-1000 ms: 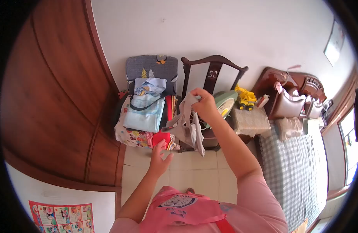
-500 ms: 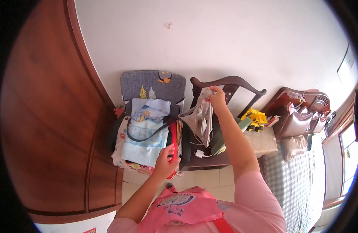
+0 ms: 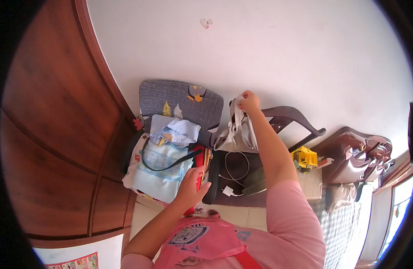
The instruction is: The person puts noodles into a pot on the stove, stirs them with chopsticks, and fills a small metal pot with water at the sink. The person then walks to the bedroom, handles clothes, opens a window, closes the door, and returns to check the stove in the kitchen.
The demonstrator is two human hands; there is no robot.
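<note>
My right hand (image 3: 250, 103) is raised by the wall, its fingers pinched on the top of a beige cloth bag (image 3: 238, 136). The bag hangs in front of the dark wooden chair's back (image 3: 291, 114). Lower down, my left hand (image 3: 192, 188) grips the edge of a red bag (image 3: 200, 156), with red showing between thumb and fingers. A black strap (image 3: 170, 167) loops from there over folded light-blue cloth (image 3: 167, 179). Crumpled pale-blue clothing (image 3: 175, 131) lies above that, against a grey patterned chair back (image 3: 152, 96).
On the wooden chair's seat are a white charger (image 3: 228, 191), its cable (image 3: 248, 168) and a dark green item (image 3: 255, 181). A yellow toy truck (image 3: 306, 158) stands to the right, near a checked bed cover (image 3: 334, 233). Brown wooden doors (image 3: 58, 134) line the left.
My right hand has lifted the beige bag up and away from the seat toward the chair's back, uncovering the cable. My left hand stays at the red bag. The view has shifted slightly.
</note>
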